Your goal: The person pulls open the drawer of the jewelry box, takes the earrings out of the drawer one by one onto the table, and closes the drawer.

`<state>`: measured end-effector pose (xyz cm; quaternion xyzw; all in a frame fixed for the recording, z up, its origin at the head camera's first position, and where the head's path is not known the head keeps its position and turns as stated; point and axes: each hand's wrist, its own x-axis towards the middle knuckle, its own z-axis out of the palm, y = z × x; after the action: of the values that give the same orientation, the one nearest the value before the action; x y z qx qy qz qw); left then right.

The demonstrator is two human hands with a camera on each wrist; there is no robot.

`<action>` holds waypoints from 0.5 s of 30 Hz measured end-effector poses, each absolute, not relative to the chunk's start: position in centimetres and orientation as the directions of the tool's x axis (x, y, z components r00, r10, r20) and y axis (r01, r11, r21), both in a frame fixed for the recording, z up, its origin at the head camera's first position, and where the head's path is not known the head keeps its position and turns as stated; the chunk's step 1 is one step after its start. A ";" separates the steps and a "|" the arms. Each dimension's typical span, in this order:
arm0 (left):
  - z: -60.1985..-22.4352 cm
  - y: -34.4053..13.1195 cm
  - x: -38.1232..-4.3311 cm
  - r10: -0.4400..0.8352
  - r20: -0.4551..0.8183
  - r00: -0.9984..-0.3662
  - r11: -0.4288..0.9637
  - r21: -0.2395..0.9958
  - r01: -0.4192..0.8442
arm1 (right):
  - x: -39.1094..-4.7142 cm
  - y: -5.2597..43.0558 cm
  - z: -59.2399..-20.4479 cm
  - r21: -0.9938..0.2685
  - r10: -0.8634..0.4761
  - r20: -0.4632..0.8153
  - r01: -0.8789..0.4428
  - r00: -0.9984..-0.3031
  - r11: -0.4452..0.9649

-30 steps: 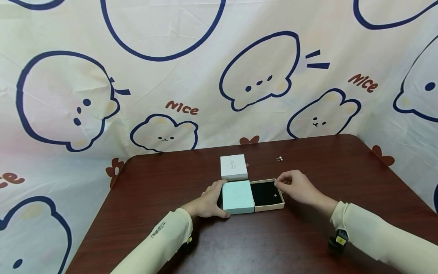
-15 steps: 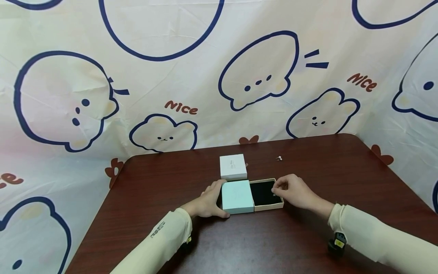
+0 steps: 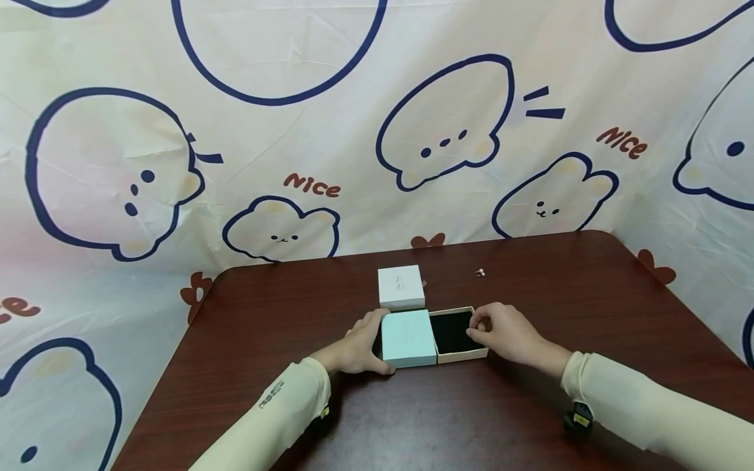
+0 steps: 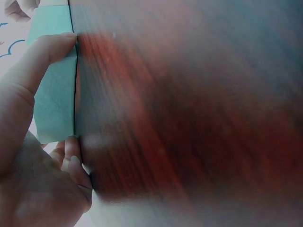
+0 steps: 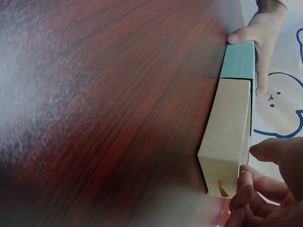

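In the head view, my left hand (image 3: 356,345) grips a turquoise box sleeve (image 3: 406,339) at its left side. The thumb lies along the front face and the other fingers reach behind. A cream drawer (image 5: 227,118) with a black pad (image 3: 450,330) sticks out of the sleeve's right side. Over the drawer's right end, my right hand (image 3: 508,332) has its fingers bent, thumb and forefinger tips close above the pad. Those fingers hide the spot where a small silver star lay, and whether they pinch it cannot be seen. The right wrist view shows fingertips beside the drawer's end.
Behind the turquoise sleeve stands a white box (image 3: 402,286) with printed lettering. A small pair of whitish pieces, perhaps earrings (image 3: 480,273), lies farther back on the dark red wooden table (image 3: 412,418). A cartoon-printed cloth (image 3: 353,144) hangs along the table's back.
My right hand has moved left and slightly nearer over the drawer, from its back right corner to above the pad. The silver star has become hidden behind the fingers. My left hand stays put.
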<state>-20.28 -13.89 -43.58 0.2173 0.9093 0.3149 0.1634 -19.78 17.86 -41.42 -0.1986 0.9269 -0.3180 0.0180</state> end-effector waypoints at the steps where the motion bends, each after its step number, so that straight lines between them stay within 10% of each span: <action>1: -43.6 -13.9 -20.3 0.498 -0.160 -0.852 0.707 0.644 0.292 | -19.7 17.8 -41.4 -0.586 -0.377 0.094 -0.357 -0.921 0.728; 15: -43.5 -13.8 -20.3 0.497 -0.161 -0.853 0.709 0.642 0.292 | -19.6 17.8 -41.4 -0.527 -0.386 0.092 -0.373 -0.918 0.764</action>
<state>-20.28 -13.83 -43.54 0.2166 0.9099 0.3138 0.1632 -19.59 17.79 -41.39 -0.2021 0.9390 -0.2780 0.0111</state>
